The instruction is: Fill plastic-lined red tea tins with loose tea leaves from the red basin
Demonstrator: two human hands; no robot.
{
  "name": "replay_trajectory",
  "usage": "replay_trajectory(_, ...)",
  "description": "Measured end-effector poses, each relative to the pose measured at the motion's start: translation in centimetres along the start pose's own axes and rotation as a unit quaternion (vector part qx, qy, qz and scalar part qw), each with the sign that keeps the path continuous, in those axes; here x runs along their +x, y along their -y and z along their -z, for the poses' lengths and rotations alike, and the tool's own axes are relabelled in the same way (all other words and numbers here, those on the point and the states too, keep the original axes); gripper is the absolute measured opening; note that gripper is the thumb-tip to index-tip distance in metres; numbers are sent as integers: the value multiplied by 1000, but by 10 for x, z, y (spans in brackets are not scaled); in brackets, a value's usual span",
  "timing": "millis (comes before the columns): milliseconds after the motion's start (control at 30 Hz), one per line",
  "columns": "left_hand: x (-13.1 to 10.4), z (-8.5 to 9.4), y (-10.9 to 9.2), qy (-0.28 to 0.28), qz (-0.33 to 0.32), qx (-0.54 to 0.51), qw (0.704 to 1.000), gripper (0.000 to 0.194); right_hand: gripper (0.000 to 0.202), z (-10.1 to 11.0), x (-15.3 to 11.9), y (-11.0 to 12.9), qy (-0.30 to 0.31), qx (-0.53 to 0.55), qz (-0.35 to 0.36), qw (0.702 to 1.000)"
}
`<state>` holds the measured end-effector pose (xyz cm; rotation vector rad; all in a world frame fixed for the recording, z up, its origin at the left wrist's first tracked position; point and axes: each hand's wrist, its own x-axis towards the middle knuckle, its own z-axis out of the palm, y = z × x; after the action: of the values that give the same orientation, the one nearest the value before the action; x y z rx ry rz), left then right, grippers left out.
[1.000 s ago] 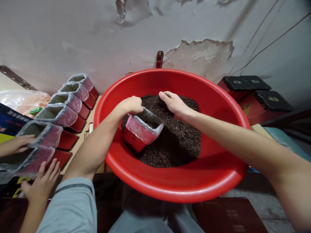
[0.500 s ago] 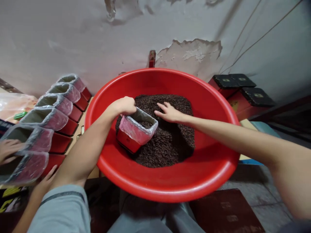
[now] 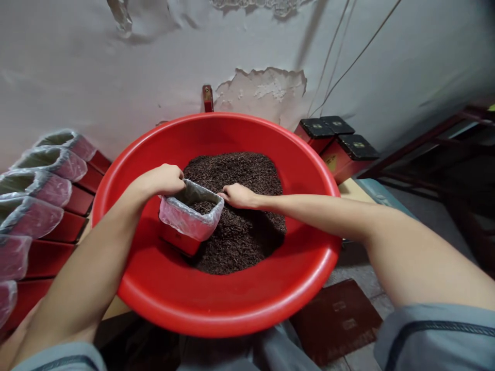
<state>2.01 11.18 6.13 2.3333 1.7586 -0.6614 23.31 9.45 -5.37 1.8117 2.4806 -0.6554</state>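
A red tin with a clear plastic liner folded over its rim stands tilted in a big red basin. Dark dry leaves, looking like loose tea, are heaped in the basin, and some lie inside the tin. My left hand is closed over the tin's far left rim, gripping it through the liner. At the right corner of that rim, my right hand has its fingers curled in and pinches the edge, just above the heap.
More red tins with plastic liners stand in a row on the left. Black-lidded red tins sit at the right by the peeling wall. A dark red board-like object lies low at the right front.
My right hand has gone from spread fingers over the leaves to closed at the tin's rim. My left hand keeps its hold. The view has turned right; another person's hands have left sight.
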Motion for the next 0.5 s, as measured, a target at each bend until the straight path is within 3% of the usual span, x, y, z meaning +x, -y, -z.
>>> replay_trajectory(100,1,-1,-1,1,3,-5,1000,41,47,22,6,6,-94,142,1,985)
replay_trajectory(167,1,-1,-1,-1,2,-9,1000,42,53,34,4,21,-159,316,18,935)
replay_trajectory(267,0,0,-2,-1,4,-12,1000,40,63,43,-8,53,-154,527,79,832)
replay_trajectory(333,-3,2,-3,-2,8,-6,1000,40,66,43,-15,66,-114,575,126,800)
replay_trajectory(400,-6,3,-5,0,11,4,1000,40,63,42,-15,64,-89,557,162,810)
replay_trajectory(500,-7,4,-5,5,9,14,1000,38,51,39,-4,30,-117,401,166,893)
